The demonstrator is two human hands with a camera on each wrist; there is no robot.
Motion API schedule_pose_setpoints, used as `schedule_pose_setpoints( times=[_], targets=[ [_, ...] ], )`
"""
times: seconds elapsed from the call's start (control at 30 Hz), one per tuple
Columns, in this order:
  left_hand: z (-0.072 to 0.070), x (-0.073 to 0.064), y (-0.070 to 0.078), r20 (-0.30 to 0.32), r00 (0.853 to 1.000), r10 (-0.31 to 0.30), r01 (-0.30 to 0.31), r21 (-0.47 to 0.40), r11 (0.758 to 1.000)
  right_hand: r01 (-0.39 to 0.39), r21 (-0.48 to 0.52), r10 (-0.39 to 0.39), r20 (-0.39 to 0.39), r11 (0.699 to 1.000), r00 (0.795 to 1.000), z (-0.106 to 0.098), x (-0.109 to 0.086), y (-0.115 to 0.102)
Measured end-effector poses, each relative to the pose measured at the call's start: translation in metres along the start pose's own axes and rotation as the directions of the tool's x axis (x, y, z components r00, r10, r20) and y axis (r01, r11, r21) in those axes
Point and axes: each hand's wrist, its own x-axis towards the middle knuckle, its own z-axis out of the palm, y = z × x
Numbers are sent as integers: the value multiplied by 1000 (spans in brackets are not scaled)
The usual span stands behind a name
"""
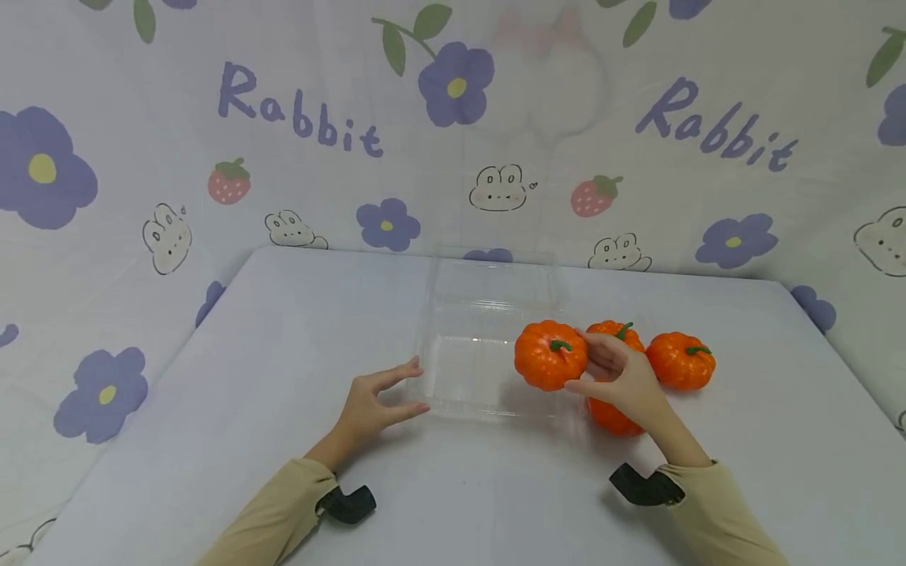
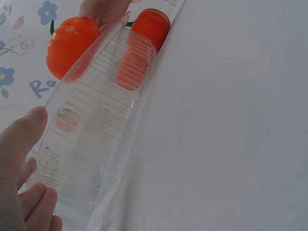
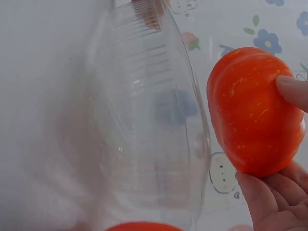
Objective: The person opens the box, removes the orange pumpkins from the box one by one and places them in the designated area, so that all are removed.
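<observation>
An orange toy pumpkin with a green stem is held between the thumb and fingers of my right hand, above the right part of a clear plastic box. In the right wrist view the pumpkin is beside the box's rim, apart from it. My left hand holds the box's left side with thumb and fingertips, as the left wrist view also shows. The box lies with its hinged lid folded open toward the back. What lies under the held pumpkin is partly hidden.
Three more orange pumpkins are right of the box: one behind my right hand, a front pumpkin partly covered by that hand, and a right-hand pumpkin. A white table carries everything, with a printed cloth behind it.
</observation>
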Motion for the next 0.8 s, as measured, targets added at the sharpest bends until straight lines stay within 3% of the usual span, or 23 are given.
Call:
schedule_pose_setpoints(
  times=[0.2, 0.57, 0.8],
  targets=[
    [0, -1, -1, 1, 1000, 5, -5, -1, 1000, 42, -19, -43, -59, 999, 997, -14, -11, 0],
    [4, -1, 1, 8, 1000, -27, 27, -14, 1000, 44, -119, -58, -116, 992, 992, -48, -39, 3],
    [2, 0, 2, 11, 1000, -20, 20, 2, 1000, 81, -80, -89, -103, 994, 991, -63, -46, 2]
  ],
)
